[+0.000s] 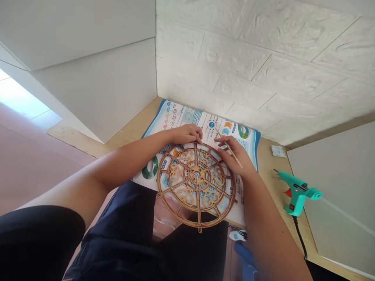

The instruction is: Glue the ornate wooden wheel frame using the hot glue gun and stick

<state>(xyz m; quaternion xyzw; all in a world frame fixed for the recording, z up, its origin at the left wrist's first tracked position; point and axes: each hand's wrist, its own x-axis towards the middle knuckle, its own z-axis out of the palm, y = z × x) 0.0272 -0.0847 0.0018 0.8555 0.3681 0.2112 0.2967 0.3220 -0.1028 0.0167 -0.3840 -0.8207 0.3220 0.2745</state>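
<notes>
A round openwork wooden wheel (198, 203) with spokes and scroll-shaped cutouts lies on the printed sheet, its near part jutting past the table edge over my lap. Curled at the far rim, the fingers of my left hand (186, 134) pinch the wheel close to its top spoke. My right hand (234, 154), to the right of that rim, holds a thin wooden stick (233, 155) slanting up to the left between thumb and fingers. Fine dark lines run along the rings and spokes. What lies under my left fingertips is hidden.
The printed sheet (175, 117) covers much of the wooden tabletop (133, 121). A teal glue gun (297, 191) with a black cord rests at the right, near a small white packet (278, 151). White panels stand on both sides, and a brick-patterned wall (243, 74) rises behind.
</notes>
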